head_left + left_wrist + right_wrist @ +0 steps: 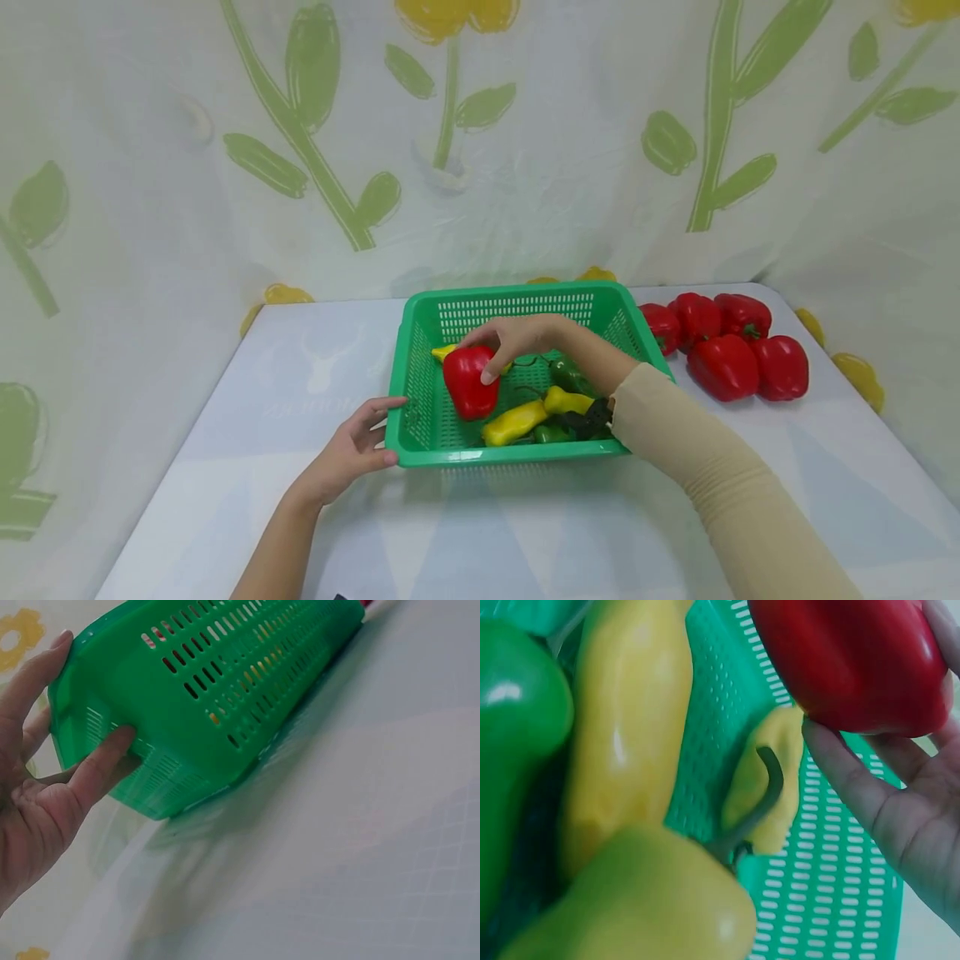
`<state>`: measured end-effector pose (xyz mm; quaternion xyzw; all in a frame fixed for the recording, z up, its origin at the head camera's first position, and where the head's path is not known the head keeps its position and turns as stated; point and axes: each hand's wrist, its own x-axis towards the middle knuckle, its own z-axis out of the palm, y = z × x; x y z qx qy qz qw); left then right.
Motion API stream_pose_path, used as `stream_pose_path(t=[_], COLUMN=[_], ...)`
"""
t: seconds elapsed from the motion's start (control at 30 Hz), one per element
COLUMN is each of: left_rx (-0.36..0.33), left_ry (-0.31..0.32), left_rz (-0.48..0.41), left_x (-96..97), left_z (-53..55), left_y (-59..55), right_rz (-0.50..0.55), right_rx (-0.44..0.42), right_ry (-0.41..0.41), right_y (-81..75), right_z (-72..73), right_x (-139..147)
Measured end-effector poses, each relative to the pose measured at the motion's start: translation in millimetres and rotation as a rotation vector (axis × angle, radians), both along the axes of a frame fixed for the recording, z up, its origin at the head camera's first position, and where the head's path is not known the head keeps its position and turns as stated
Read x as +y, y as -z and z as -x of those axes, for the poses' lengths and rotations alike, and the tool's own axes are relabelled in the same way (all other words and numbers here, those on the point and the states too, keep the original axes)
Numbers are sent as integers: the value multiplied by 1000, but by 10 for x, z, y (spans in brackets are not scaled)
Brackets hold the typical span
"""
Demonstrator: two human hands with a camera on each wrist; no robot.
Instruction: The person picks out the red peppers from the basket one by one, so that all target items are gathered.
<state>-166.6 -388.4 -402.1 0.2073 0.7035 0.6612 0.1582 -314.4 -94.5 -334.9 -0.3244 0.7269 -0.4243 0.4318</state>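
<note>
My right hand grips a red bell pepper over the left part of a green slotted basket. In the right wrist view the fingers curl round this pepper. My left hand touches the basket's near left corner, fingertips on the rim and outer wall; the left wrist view shows its fingers fairly straight against the plastic. Yellow peppers and green peppers lie in the basket, some with dark stems. My right forearm hides part of its right side.
Several red bell peppers lie on the white table, right of the basket. Behind the table hangs a pale curtain with a plant pattern. A small dark object shows at the bottom edge.
</note>
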Motion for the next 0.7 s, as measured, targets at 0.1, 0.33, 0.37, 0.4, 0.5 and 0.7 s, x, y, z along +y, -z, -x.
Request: stream_pose_path(t=[0.1, 0.33, 0.37, 0.4, 0.5, 0.7], left_rx=[-3, 5, 5, 4, 3, 16], left_ry=[10, 26, 28, 29, 30, 32], left_rz=[-12, -38, -39, -39, -38, -23], left_x=[-8, 10, 15, 19, 31, 46], left_z=[-1, 4, 4, 3, 5, 23], left_y=[7, 14, 17, 19, 21, -3], right_rz=[4, -18, -23, -28, -38, -44], right_rx=[4, 26, 25, 27, 37, 73], right_ry=[8, 32, 41, 46, 66, 83], right_y=[-30, -165, -182, -202, -259, -375], right_z=[15, 37, 40, 40, 44, 30], right_x=[76, 291, 328, 365, 473, 696])
